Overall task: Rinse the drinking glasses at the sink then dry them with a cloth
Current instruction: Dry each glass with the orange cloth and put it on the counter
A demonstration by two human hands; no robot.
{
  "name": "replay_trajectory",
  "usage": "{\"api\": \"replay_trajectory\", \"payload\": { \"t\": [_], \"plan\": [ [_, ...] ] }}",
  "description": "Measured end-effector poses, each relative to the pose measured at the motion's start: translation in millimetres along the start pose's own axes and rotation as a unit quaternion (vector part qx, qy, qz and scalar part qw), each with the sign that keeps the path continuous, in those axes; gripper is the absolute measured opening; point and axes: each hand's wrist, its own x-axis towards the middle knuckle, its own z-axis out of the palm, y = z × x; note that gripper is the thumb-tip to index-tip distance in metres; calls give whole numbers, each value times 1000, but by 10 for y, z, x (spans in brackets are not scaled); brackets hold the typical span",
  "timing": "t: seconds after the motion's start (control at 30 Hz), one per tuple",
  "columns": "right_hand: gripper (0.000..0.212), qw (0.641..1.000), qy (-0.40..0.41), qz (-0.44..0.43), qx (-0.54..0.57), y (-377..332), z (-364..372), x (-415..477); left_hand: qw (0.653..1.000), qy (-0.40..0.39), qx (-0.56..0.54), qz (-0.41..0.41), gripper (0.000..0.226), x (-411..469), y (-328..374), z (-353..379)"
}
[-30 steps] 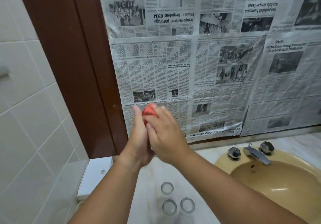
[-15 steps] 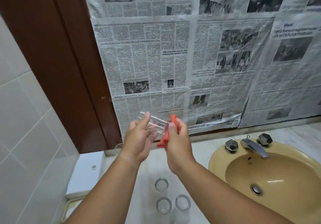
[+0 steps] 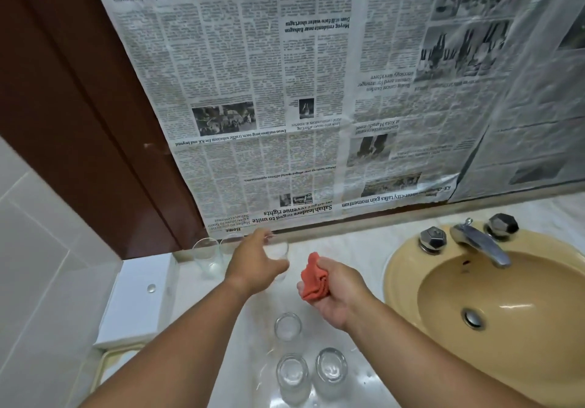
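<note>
Left hand grips one glass, right hand one cloth; five glasses stand.

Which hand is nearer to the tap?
The right. The right hand, gripping the cloth, is left of the tap and nearer the person. The left hand holds a glass farther left, near the wall.

Person's upper limbs as seen from the head camera: left hand and right hand, both bare, each joined behind the wrist to a forearm that is unclothed along its whole visible length down to the lower frame edge.
</note>
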Motion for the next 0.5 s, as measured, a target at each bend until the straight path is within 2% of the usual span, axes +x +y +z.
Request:
{"api": "replay_trajectory", "payload": {
  "t": [0.07,0.13,0.33,0.5],
  "plan": [
    [31,1000,0,14,3,34,-29,100,987,35,155,2,68,68,-24,47],
    [31,1000,5,25,10,53,-38,205,976,55,213,-6,66,142,-21,78],
    [27,999,24,41,10,89,7,411,978,101,181,-21,58,375,-170,145],
    [23,999,14,41,2,116,76,530,975,99,199,-24,56,501,-270,140]
  ]
}}
